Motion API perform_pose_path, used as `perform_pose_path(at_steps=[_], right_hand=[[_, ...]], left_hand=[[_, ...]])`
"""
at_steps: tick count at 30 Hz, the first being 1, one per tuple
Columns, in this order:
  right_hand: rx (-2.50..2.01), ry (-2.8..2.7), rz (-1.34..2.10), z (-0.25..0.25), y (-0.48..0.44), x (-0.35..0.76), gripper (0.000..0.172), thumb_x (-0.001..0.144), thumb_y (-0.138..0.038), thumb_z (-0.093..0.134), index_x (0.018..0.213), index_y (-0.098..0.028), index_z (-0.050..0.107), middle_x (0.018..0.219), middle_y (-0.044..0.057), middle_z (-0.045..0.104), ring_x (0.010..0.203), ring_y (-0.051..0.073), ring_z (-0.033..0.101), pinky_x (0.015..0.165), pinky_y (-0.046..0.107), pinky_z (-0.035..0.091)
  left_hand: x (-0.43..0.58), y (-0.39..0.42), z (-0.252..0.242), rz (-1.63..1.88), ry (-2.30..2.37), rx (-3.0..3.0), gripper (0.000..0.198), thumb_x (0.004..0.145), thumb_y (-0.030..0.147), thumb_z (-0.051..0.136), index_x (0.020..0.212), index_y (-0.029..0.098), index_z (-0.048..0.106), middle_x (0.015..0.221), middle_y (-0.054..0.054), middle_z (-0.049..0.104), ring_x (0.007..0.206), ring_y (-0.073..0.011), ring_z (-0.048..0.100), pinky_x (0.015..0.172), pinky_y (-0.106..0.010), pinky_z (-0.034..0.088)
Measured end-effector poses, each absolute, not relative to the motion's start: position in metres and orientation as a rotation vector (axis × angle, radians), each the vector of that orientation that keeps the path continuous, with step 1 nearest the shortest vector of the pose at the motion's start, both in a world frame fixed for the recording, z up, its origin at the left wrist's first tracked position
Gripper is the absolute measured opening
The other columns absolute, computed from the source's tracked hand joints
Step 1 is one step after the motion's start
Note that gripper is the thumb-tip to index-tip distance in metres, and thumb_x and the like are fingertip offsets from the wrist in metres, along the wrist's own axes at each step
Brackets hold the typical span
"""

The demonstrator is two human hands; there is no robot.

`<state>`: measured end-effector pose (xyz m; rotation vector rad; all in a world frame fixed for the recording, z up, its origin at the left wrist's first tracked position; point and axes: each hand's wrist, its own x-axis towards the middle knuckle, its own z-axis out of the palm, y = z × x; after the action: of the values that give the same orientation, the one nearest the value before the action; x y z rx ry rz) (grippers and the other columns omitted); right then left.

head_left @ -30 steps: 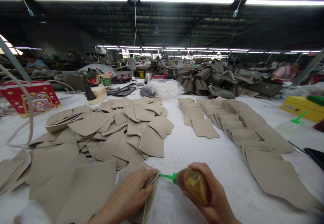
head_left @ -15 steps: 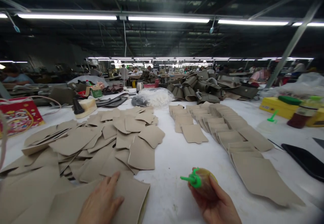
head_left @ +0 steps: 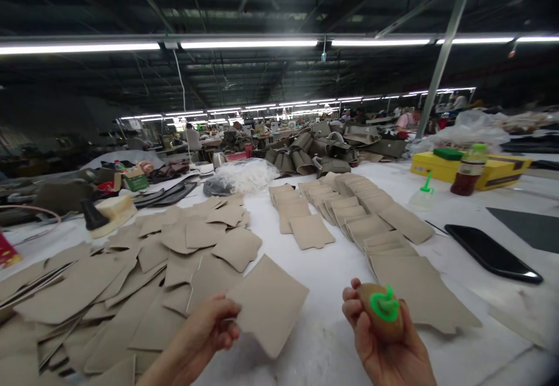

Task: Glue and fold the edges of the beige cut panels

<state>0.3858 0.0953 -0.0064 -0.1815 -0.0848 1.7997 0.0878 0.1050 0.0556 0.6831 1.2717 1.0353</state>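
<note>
My left hand (head_left: pixel 213 328) pinches a flat beige leather piece (head_left: pixel 273 301) by its left edge, holding it over the white tabletop. In my right hand (head_left: pixel 379 345) is a squeeze bottle (head_left: pixel 371 304) with a bright green nozzle cap, its fingers wrapped round the brownish body and the cap facing me. Left of these, a loose heap of beige pieces (head_left: pixel 144 281) spreads over the table. To the right, more beige pieces lie overlapped in rows (head_left: pixel 393 252).
A black phone (head_left: pixel 491 252) lies at the right, with a yellow box (head_left: pixel 498 167), a bottle of dark liquid (head_left: pixel 469 170) and a second green-nozzled bottle (head_left: pixel 423 197) behind it. Clear plastic wrap (head_left: pixel 248 173) and dark green-grey pieces (head_left: pixel 314 147) lie at the back.
My left hand has gone from resting on the heap to holding up one leather piece. My right hand has turned the bottle so its nozzle no longer points left. The view has swung right.
</note>
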Motion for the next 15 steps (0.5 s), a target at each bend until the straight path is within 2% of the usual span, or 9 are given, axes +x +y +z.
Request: perform_pose_path(at_steps=[2,5,9,12,15], right_hand=[[-0.166,-0.083,1.781,-0.009,0.095,0.389,0.061,0.069,-0.032,0.083,0.123,-0.017,0.058,0.117,0.011,0.060,0.100,0.017,0.062,0.080,0.021,0.055],[-0.139,-0.027,1.793,-0.008,0.094,0.391,0.064,0.068,-0.031,0.085,0.124,-0.018,0.057,0.118,0.011,0.058,0.101,0.017,0.061,0.082,0.020,0.055],[-0.112,0.043,1.797,-0.001,0.094,0.392,0.069,0.062,-0.025,0.089,0.123,-0.017,0.057,0.115,0.012,0.059,0.098,0.018,0.062,0.078,0.020,0.056],[-0.149,0.049,1.766,-0.002,0.093,0.393,0.071,0.061,-0.029,0.089,0.124,-0.018,0.057,0.114,0.012,0.058,0.097,0.018,0.062,0.078,0.020,0.057],[-0.273,-0.030,1.752,-0.020,0.095,0.400,0.069,0.066,-0.041,0.083,0.126,-0.022,0.056,0.121,0.013,0.055,0.099,0.019,0.062,0.079,0.023,0.057]], left_hand=[[0.126,0.137,0.052,1.041,1.261,0.655,0.016,0.067,0.010,0.068,0.074,0.012,0.054,0.058,0.001,0.056,0.047,-0.0098,0.057,0.042,-0.014,0.045],[0.177,0.188,0.041,1.033,1.246,0.674,0.007,0.082,0.013,0.062,0.080,0.010,0.056,0.068,-0.001,0.060,0.057,-0.0097,0.060,0.053,-0.017,0.051],[0.225,0.235,0.028,0.952,1.260,0.745,0.020,0.092,0.029,0.057,0.094,0.010,0.059,0.085,-0.003,0.062,0.069,-0.0113,0.061,0.060,-0.024,0.054],[0.239,0.245,0.020,0.853,1.323,0.841,0.024,0.094,0.033,0.053,0.096,0.010,0.059,0.085,-0.003,0.061,0.070,-0.0118,0.060,0.061,-0.025,0.053],[0.226,0.232,0.016,0.784,1.444,0.990,0.022,0.096,0.031,0.050,0.099,0.011,0.057,0.079,-0.001,0.059,0.062,-0.0109,0.058,0.058,-0.025,0.052]])
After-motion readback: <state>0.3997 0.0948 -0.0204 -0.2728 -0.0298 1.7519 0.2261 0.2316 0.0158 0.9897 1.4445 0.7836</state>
